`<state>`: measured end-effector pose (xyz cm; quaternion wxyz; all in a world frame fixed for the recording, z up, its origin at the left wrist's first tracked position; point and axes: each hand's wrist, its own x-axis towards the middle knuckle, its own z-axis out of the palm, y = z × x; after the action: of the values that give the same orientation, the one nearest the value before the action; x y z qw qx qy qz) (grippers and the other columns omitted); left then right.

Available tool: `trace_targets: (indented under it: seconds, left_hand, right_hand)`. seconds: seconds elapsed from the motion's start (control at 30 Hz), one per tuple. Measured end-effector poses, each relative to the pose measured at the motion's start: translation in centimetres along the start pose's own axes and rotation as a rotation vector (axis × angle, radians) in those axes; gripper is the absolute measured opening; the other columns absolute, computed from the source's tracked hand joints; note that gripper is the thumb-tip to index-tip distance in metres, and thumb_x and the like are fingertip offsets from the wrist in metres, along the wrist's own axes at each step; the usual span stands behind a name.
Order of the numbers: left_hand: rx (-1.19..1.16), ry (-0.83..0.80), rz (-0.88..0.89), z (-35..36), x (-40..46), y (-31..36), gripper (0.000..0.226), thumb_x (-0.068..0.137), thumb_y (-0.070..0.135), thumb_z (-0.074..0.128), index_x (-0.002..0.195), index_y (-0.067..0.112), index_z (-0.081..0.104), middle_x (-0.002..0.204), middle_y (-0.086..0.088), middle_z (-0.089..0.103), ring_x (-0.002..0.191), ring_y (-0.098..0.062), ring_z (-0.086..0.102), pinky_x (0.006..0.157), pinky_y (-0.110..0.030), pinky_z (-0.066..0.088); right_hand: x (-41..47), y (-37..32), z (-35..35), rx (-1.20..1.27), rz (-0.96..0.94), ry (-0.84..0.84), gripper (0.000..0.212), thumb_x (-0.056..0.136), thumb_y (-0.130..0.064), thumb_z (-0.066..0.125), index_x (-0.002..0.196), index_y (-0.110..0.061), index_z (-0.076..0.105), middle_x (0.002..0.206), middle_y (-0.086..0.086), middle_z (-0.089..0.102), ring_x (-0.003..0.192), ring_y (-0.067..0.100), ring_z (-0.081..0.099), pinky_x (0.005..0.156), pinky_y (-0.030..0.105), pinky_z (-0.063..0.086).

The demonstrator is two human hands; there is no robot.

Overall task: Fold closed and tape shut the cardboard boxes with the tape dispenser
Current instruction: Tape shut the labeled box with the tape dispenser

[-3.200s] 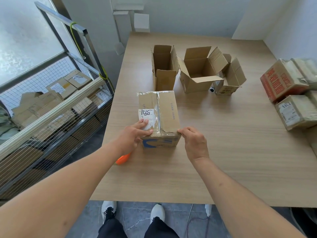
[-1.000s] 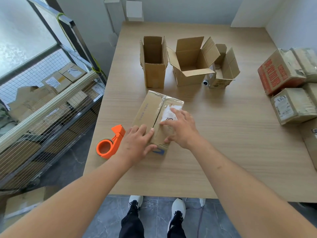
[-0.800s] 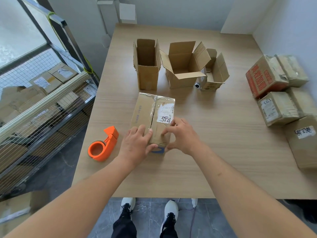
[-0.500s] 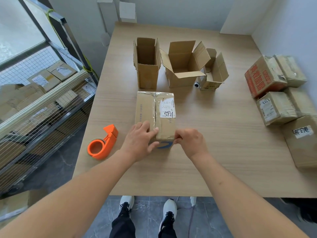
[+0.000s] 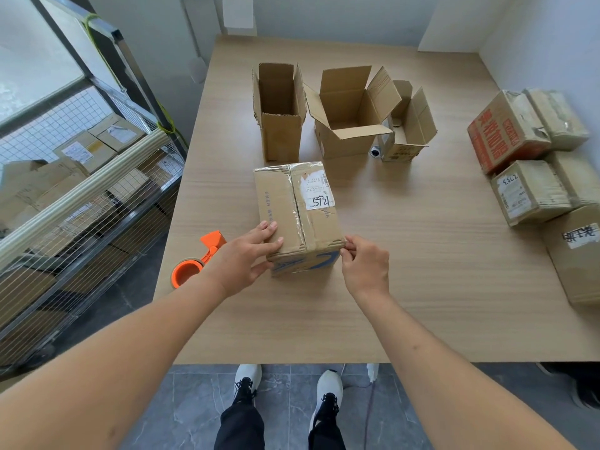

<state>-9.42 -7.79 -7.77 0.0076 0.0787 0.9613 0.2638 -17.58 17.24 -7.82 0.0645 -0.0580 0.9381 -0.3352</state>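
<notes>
- Head view, far left: a wire cage rack (image 5: 81, 196) holds cardboard parcels with white labels, too small to read.
- Orange tape dispenser (image 5: 198, 259) lies on the table (image 5: 422, 287) near its left edge, just behind the left wrist and held by nothing.
- Left hand (image 5: 243, 254) rests on the near left corner of the closed box (image 5: 297, 216), fingers laid straight over the top and thumb down the front face; it steadies more than it grips.
- That box sits mid-table, its flaps down and a glossy tape strip along the centre seam; its white label carries handwritten figures, upside-down from here, perhaps "1251". Blue print runs along its left panel, unreadable.
- Right hand (image 5: 363, 264) pinches the near right top corner with curled fingertips.
- Judging by this, the box seems nearly sealed and is being checked; next would come setting it aside and fetching one of the three open boxes (image 5: 347, 115) behind it.
- Far right, a stack of sealed boxes (image 5: 532, 190): one has red printed characters, another a label with handwritten digits.
</notes>
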Motion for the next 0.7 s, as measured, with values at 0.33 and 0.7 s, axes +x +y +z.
trace_targets:
  seconds: [0.33, 0.7]
  left_hand:
    - [-0.033, 0.045, -0.02, 0.3, -0.1, -0.2, 0.051, 0.091, 0.011, 0.075, 0.14, 0.013, 0.061, 0.158, -0.006, 0.041, 0.15, -0.023, 0.032, 0.121, -0.036, 0.032]
    - [0.088, -0.043, 0.145, -1.5, 1.0, -2.2, 0.042, 0.084, -0.001, 0.079, 0.125, 0.009, 0.073, 0.142, -0.017, 0.059, 0.133, -0.037, 0.056, 0.115, -0.052, 0.04]
  right_hand:
    - [-0.2, -0.9, 0.8, -0.143, -0.027, -0.072, 0.053, 0.089, -0.044, 0.075, 0.127, -0.01, 0.061, 0.102, 0.008, 0.068, 0.096, 0.029, 0.062, 0.08, 0.033, 0.045]
    - [0.7, -2.8, 0.8, -0.172, 0.152, -0.052, 0.057, 0.073, -0.051, 0.087, 0.106, -0.014, 0.058, 0.095, 0.005, 0.067, 0.081, 0.025, 0.053, 0.068, 0.033, 0.04]
